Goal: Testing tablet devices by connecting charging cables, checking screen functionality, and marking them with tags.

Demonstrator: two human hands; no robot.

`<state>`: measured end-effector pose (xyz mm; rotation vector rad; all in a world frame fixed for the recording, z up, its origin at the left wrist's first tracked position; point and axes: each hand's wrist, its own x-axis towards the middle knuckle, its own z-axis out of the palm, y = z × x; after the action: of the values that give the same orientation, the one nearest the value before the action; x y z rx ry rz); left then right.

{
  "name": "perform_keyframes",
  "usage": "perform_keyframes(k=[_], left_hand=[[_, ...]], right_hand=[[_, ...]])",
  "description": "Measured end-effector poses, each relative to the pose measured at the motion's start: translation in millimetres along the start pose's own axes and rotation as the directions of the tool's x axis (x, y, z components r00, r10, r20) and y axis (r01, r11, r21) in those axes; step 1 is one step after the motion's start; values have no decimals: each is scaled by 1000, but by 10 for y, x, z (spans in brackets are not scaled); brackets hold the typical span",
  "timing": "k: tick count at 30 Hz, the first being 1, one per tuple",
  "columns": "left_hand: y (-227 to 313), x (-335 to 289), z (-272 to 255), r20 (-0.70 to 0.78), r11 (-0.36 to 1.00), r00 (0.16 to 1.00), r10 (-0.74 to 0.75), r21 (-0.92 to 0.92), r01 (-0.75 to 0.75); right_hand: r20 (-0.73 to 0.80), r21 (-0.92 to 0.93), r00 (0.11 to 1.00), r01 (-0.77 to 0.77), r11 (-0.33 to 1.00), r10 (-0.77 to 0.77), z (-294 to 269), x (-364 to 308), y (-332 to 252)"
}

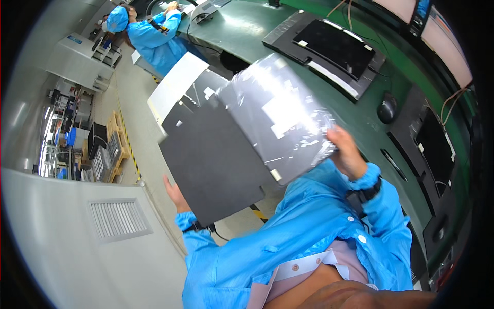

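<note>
My right hand grips the corner of a flat panel wrapped in shiny clear film, with a white label on its face. Overlapping its left side is a dark grey, matte board with a notched edge. My left hand is at that board's lower left edge, its palm partly hidden behind it. Beyond the board, a white sheet and a dark glossy strip stick out at the upper left. How these layers are joined cannot be made out. Both hands hold the stack tilted above my lap.
On the green bench at right lie a black screen panel on a dark fixture, a mouse, a pen and a second panel. Monitors stand behind. A person in blue works at far left; a grey cabinet stands at left.
</note>
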<state>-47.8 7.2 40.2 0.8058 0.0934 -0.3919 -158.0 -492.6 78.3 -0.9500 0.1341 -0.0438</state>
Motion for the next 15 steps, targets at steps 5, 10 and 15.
perform_keyframes(k=[5,10,15], left_hand=[[-202,-304,-78,-457,950,869,188,311,-42],[-584,13,-80,-416,734,852,317,676,57],[-908,121,489,66,-293,958,279,956,19]], right_hand=[[-18,-103,917,-399,911,399,111,615,831],[19,-106,904,-422,900,427,-95,955,1152],[-275,-208,890,-425,881,364,-49,1255,1316]])
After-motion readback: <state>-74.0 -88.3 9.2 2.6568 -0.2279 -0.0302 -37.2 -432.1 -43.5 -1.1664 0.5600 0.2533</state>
